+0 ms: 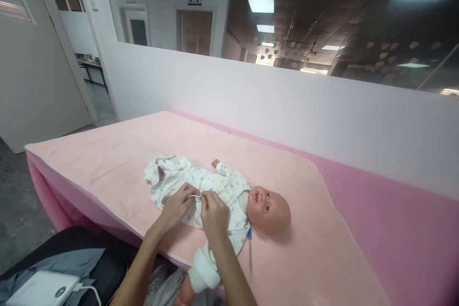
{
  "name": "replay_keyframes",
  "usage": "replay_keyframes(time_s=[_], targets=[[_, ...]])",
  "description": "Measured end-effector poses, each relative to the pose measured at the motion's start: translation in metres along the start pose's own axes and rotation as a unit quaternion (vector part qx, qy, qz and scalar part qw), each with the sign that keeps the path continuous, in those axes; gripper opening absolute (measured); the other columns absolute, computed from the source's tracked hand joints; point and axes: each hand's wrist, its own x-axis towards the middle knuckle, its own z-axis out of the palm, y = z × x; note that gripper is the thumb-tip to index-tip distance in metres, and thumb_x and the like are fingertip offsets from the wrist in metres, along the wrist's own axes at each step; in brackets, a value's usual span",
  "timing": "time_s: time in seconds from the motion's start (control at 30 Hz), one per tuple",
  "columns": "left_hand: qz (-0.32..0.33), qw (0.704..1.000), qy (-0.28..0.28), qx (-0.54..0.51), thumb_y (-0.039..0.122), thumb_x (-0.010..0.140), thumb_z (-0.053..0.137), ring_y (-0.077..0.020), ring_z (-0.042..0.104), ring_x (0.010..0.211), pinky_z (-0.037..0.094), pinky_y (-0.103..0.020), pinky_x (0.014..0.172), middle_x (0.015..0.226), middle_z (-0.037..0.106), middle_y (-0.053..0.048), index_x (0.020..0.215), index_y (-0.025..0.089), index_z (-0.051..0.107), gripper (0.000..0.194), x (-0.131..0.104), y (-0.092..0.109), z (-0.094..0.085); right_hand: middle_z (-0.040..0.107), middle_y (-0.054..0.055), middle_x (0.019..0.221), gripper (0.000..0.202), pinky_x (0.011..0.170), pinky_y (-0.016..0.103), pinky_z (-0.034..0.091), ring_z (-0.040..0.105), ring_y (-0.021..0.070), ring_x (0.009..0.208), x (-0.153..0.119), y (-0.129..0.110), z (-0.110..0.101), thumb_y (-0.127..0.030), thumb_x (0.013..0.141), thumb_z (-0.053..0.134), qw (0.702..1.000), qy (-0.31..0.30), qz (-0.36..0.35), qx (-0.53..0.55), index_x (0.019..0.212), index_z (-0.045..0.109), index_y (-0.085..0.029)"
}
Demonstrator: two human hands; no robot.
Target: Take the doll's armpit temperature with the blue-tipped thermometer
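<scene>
One baby doll was laid face up on the pink-covered tabletop, its head toward the right of the view and its body dressed in a white printed romper. It was presumably set crosswise, close to the near edge, so that the garment's front could be reached by both hands. At the middle of that front, a pale edge of fabric was pinched between the fingers of the left hand and those of the right hand, fingertips pressed together and the hands nearly touching. The cloth was probably raised for a firmer grip; whether a snap or tie was held could not be told. Near the doll's shoulder lay a blue-capped pen.
</scene>
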Motion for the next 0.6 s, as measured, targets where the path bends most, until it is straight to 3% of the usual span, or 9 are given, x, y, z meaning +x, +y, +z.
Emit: replay_keyframes(time_s=[0.37, 0.6], targets=[[-0.014, 0.995, 0.079, -0.065, 0.027, 0.084, 0.033, -0.0173, 0.052, 0.079, 0.04, -0.029, 0.074, 0.084, 0.051, -0.001, 0.081, 0.021, 0.058, 0.026, 0.001, -0.003, 0.013, 0.066, -0.001, 0.076, 0.023, 0.055, 0.021, 0.035, 0.059, 0.0116, 0.064, 0.001, -0.002, -0.001, -0.023, 0.09, 0.039, 0.999, 0.021, -0.018, 0.021, 0.085, 0.062, -0.022], [0.011, 0.983, 0.124, -0.138, 0.027, 0.075, 0.048, -0.0109, 0.046, 0.058, 0.038, -0.023, 0.054, 0.076, 0.052, 0.0, 0.07, 0.017, 0.059, 0.016, 0.008, -0.014, 0.013, 0.066, 0.002, 0.079, 0.027, 0.055, 0.021, 0.037, 0.06, 0.012, 0.066, 0.002, -0.002, -0.003, -0.028, 0.091, 0.036, 0.999, 0.033, -0.013, 0.036, 0.088, 0.062, -0.021]])
